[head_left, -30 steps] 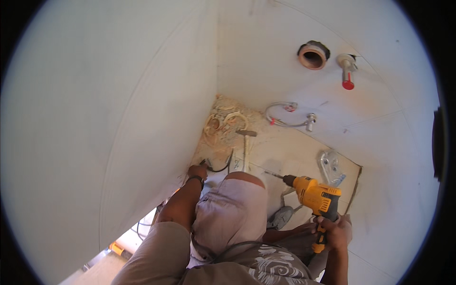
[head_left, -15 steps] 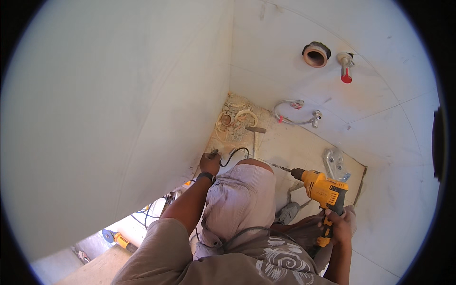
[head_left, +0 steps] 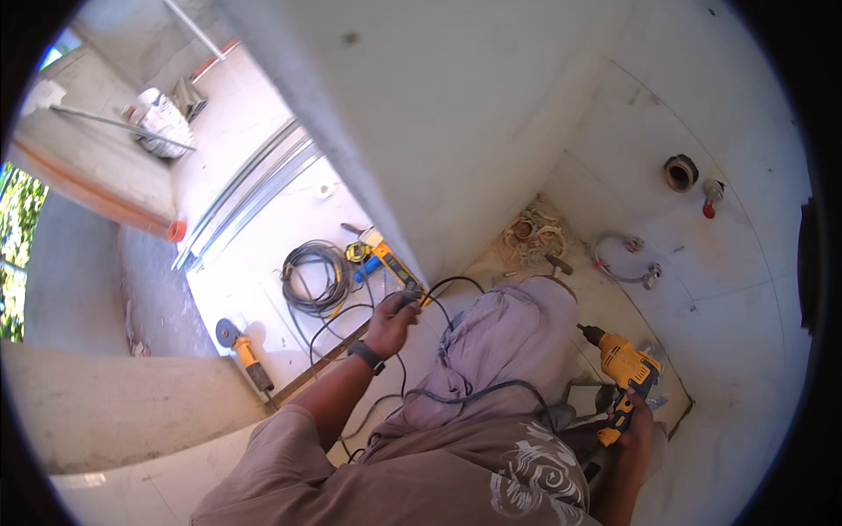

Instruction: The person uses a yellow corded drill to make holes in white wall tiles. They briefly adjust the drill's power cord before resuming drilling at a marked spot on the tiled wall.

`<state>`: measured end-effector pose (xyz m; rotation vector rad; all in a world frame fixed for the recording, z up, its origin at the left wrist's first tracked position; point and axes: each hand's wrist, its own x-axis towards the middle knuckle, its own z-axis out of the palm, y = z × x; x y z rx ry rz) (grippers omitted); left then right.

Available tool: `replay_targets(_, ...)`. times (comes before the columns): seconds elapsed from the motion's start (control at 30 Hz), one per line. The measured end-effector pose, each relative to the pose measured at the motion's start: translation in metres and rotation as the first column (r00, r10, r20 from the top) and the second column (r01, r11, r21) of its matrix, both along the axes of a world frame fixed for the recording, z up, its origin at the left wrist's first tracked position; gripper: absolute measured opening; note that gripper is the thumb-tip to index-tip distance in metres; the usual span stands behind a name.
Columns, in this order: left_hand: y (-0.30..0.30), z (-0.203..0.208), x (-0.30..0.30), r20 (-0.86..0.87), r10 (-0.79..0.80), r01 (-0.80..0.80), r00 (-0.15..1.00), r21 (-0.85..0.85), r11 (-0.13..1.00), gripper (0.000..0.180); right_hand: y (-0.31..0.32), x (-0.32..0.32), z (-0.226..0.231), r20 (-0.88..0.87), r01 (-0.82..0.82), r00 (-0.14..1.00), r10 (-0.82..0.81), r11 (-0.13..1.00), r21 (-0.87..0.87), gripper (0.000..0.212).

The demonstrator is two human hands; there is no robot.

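Left hand (head_left: 392,321): fingers closed around a black power cord (head_left: 456,285) near the edge of the white partition wall (head_left: 438,149).
Right hand (head_left: 633,428): clenched on the grip of one yellow corded drill (head_left: 623,368), bit pointing up-left, held low beside the person's knee.
Floor (head_left: 289,219), left of the partition: open and sunlit; one coiled black cable (head_left: 311,276), one angle grinder (head_left: 241,351), one yellow spirit level (head_left: 399,267).
Corner recess: narrow, walled on two sides; one drain opening (head_left: 680,173), one red-capped stub (head_left: 710,197), one braided hose (head_left: 623,263).
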<state>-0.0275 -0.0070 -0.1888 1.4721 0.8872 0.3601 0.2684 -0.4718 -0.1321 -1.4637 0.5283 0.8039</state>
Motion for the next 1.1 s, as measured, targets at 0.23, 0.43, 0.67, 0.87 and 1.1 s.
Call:
replay_targets(0.23, 0.081, -0.018, -0.113, -0.464, 0.202, -0.001, 0.863, 0.397, 0.918, 0.031, 0.009, 0.048, -0.028, -0.001, -0.071, 0.997, 0.071, 0.996, 0.044, 0.024)
replay_targets(0.43, 0.126, -0.077, -0.157, -0.847, -0.210, 0.650, 0.489, 0.193, 0.735, 0.035, 0.016, 0.052, -0.035, 0.029, -0.134, 0.991, 0.133, 0.990, 0.039, 0.029)
replay_targets(0.67, 0.082, -0.139, -0.106, -0.780, -0.463, 0.694, 0.420, -0.053, 0.718, 0.034, 0.022, 0.034, -0.026, 0.066, -0.169, 0.984, 0.168, 0.986, 0.005, 0.029)
replay_targets(0.87, 0.086, -0.115, -0.068, -0.688, -0.027, 0.332, 0.725, 0.315, 0.889, 0.035, 0.021, 0.030, -0.027, 0.051, -0.089, 0.995, 0.091, 0.995, -0.034, 0.025)
replay_targets(1.1, 0.109, -0.142, -0.009, -0.886, -0.098, 0.708, 0.453, 0.291, 0.644, 0.046, 0.026, 0.026, -0.025, 0.031, -0.060, 0.997, 0.064, 0.991, -0.119, 0.025)
